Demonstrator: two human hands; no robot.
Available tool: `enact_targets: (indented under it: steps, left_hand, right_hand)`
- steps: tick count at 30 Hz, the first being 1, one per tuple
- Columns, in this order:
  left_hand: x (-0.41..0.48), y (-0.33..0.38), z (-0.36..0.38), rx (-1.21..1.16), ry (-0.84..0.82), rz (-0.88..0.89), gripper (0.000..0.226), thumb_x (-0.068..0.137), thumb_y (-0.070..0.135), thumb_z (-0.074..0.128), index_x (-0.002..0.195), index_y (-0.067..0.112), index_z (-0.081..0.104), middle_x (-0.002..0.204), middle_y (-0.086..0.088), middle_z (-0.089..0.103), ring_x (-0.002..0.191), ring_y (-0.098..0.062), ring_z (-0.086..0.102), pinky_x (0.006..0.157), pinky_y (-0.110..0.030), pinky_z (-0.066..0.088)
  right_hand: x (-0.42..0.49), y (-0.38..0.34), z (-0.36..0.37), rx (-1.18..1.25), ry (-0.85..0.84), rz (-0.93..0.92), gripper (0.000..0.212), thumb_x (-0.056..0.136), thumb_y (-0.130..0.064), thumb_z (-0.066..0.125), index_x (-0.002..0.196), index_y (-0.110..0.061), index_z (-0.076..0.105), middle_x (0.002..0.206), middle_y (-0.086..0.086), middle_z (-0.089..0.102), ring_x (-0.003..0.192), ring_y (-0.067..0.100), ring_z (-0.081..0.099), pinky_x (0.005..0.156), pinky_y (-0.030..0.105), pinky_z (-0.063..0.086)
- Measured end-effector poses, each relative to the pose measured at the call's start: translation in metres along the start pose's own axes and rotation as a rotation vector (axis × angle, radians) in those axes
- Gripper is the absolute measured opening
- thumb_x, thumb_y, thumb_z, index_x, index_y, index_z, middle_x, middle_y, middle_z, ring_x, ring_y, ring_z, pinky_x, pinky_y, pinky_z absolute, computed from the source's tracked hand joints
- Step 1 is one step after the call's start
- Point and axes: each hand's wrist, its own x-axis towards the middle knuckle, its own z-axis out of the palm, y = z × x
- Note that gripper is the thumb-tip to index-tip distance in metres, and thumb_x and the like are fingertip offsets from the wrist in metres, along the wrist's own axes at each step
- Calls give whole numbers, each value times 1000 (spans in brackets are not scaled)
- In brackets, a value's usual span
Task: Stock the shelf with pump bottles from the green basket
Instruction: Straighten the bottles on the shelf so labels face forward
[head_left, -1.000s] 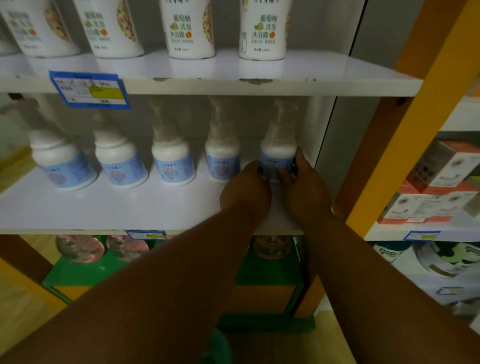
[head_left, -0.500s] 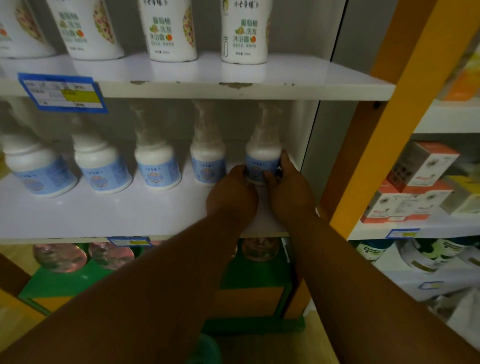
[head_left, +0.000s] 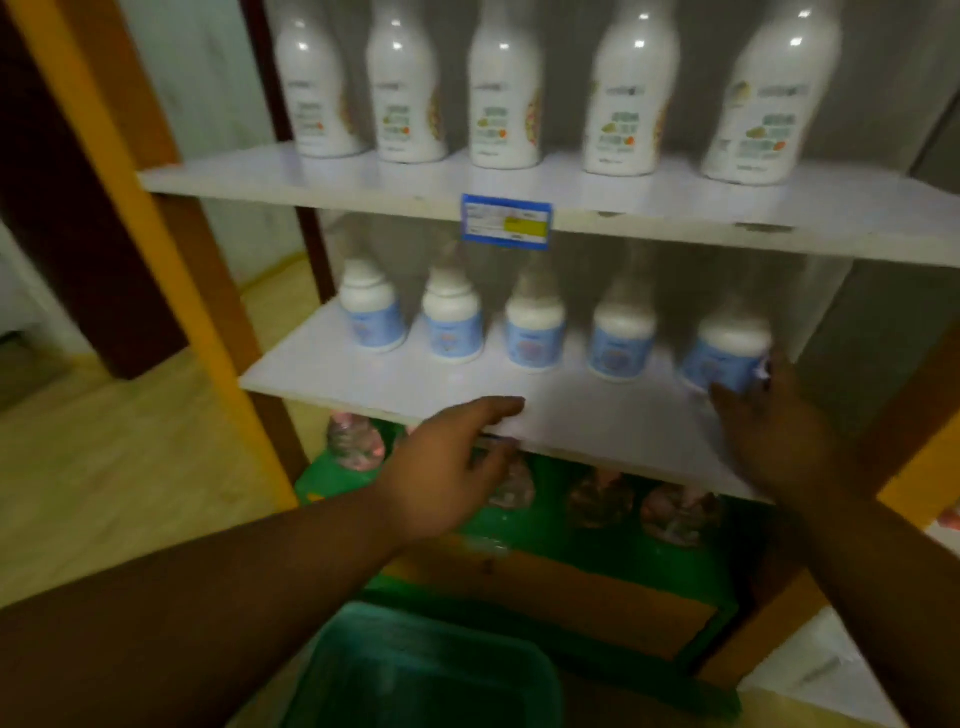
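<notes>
Several white pump bottles with blue labels stand in a row on the white middle shelf (head_left: 405, 382). The rightmost pump bottle (head_left: 724, 353) is by the shelf's right end. My right hand (head_left: 769, 441) lies just below and beside it, fingers straight, fingertips near or on its base. My left hand (head_left: 447, 467) hovers at the shelf's front edge with relaxed fingers and holds nothing. The green basket (head_left: 415, 670) sits at the bottom of the view, below my left arm; its contents are too dark to make out.
Tall white bottles (head_left: 506, 93) line the upper shelf, which carries a blue price tag (head_left: 506, 222). Round clear-wrapped items (head_left: 356, 441) sit on a green bottom shelf. Orange uprights (head_left: 171, 270) frame the unit. Wooden floor lies to the left.
Both hands have let go of the rightmost pump bottle. My left hand has drawn back and left to the shelf edge. The view has swung left.
</notes>
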Motion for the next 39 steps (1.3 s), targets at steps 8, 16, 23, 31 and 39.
enact_targets:
  steps: [8,16,23,31,39]
  left_hand:
    - [6,-106,-121,-53,376,-307,37,97,29,54,133,20,52,129,5,59,99,-4,58,75,-18,52]
    - [42,-165,-130,-17,194,-411,61,96,33,56,151,18,32,151,-2,43,135,-21,43,108,-33,38]
    - [84,-177,-131,98,60,-217,53,94,33,60,143,23,41,140,-2,54,126,-20,51,104,-25,36]
    - [94,-200,-126,-18,108,-131,28,99,25,49,126,23,56,122,-1,63,112,-15,58,102,-30,45]
    - [91,-209,-127,-178,141,-243,38,99,30,48,135,19,51,127,-4,62,105,-13,55,82,-17,40]
  right_hand:
    - [-127,-110,91,-140,-372,-578,35,95,-17,61,130,-15,60,132,1,58,118,6,47,103,43,46]
    - [-92,-217,221,-108,-578,-266,56,101,-32,50,152,-24,31,153,-1,41,137,17,43,113,36,36]
    - [-45,-228,288,-151,-355,-259,44,99,-19,53,141,-9,42,134,13,57,125,28,54,102,38,43]
    - [-36,-216,310,-40,-274,-203,41,99,-26,53,139,-18,52,136,4,59,123,24,57,101,33,44]
    - [-44,-212,310,-166,-272,-400,46,99,-28,52,144,-17,50,136,6,59,119,23,58,100,36,47]
